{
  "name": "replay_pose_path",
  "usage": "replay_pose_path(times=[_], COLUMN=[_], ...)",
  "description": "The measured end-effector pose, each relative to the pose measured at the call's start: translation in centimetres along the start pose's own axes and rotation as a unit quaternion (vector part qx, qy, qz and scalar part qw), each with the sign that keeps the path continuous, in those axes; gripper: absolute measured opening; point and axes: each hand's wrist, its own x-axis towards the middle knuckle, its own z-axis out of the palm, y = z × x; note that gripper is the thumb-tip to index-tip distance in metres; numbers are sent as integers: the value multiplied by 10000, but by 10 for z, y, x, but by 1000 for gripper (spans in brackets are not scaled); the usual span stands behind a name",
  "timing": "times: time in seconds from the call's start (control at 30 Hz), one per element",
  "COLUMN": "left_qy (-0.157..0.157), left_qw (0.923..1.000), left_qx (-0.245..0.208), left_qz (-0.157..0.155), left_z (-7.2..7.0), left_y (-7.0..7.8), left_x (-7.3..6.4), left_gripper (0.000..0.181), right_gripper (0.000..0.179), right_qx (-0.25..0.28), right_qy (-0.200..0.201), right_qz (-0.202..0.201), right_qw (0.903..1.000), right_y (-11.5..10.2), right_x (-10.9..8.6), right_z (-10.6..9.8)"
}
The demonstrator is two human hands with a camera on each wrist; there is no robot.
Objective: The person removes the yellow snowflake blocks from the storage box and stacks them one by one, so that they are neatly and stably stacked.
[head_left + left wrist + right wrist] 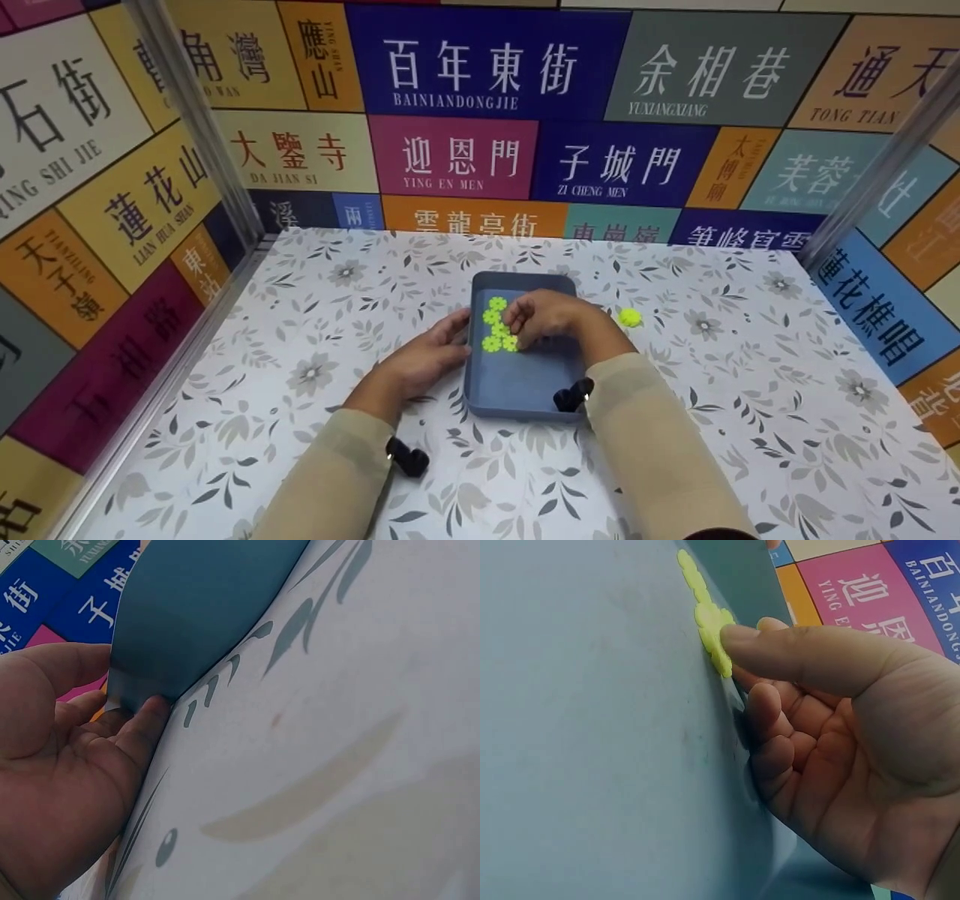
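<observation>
A grey-blue rectangular tray [525, 382] lies on the table. On its floor, several small yellow-green flower-shaped pieces [493, 317] form a joined-looking, branching line. My right hand [551, 315] reaches over the tray from the right, its thumb and forefinger pinching a flower-shaped piece [714, 630] at the near end of the line. The other right fingers curl inward above the tray floor. Beside the tray's left wall, my left hand [427, 356] touches the outside with its fingertips. In the left wrist view those relaxed fingers [142, 727] lie against the wall's lower edge.
A small yellow-green clump [630, 317] sits on the table to the right of the tray. The tabletop [247, 420] has a white cover with a grey leaf print. Panels with street-name lettering [487, 67] enclose the table at the back and sides.
</observation>
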Motion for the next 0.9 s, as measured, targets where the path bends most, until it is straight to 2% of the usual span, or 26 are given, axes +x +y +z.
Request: replay_pose_path(times=[0.53, 0.77, 0.9], left_qy=[50, -148, -79], left_qw=[9996, 9997, 9999], left_qx=[266, 132, 93], left_qz=[-80, 111, 28], left_z=[-1, -1, 0], left_y=[2, -1, -1], left_x=[-2, 1, 0], left_gripper=[80, 78, 78], right_gripper=[35, 27, 26], right_qx=[-284, -699, -720], right_qy=[-91, 72, 56], right_qz=[33, 35, 63], right_qw=[9995, 9975, 9974], right_y=[-4, -8, -10], right_x=[-3, -6, -8], right_z=[-1, -3, -8])
